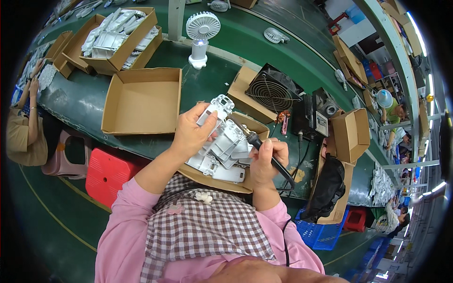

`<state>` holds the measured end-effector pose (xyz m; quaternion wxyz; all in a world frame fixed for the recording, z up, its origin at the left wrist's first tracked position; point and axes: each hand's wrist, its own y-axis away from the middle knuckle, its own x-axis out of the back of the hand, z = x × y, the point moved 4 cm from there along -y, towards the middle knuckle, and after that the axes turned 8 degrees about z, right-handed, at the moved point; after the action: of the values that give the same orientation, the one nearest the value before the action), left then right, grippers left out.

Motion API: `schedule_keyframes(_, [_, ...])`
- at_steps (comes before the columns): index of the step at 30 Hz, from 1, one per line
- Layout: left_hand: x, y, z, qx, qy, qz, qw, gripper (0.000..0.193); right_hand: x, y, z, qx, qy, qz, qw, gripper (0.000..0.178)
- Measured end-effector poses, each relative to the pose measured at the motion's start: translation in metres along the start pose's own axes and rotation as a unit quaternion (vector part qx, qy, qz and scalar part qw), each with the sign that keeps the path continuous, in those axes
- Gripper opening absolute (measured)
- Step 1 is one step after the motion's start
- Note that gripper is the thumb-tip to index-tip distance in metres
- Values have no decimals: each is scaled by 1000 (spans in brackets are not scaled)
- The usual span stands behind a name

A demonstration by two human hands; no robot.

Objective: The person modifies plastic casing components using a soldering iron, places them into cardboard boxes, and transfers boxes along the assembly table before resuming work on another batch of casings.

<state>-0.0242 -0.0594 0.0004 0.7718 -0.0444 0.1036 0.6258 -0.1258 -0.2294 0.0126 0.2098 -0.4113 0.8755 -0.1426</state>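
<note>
My left hand is closed around a white plastic casing, held up above an open cardboard box. In my right hand is a soldering iron with a black handle; its metal tip points up and left, near the casing. Whether the tip touches the casing I cannot tell. Below both hands, the cardboard box holds several similar white plastic casings, piled loosely. A black cord runs from the iron's handle toward the right.
A shallow cardboard tray lies left on the green bench. Behind stand a white handheld fan and a box of white parts. To the right are a black fan with a wire grille, a black soldering station and a black bag.
</note>
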Motion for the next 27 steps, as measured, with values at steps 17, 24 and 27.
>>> schedule_keyframes(17, [0, 1, -1, -6, -7, -2, 1000, 16, -3, -2, 6, -5, 54, 3, 999, 17])
schedule_keyframes(24, [0, 0, 1, 0, -15, 4, 1000, 15, -6, -3, 5, -11, 56, 1, 998, 18])
schedule_keyframes(27, [0, 1, 0, 1, -15, 1, 1000, 15, -5, -3, 4, -8, 35, 16, 999, 19])
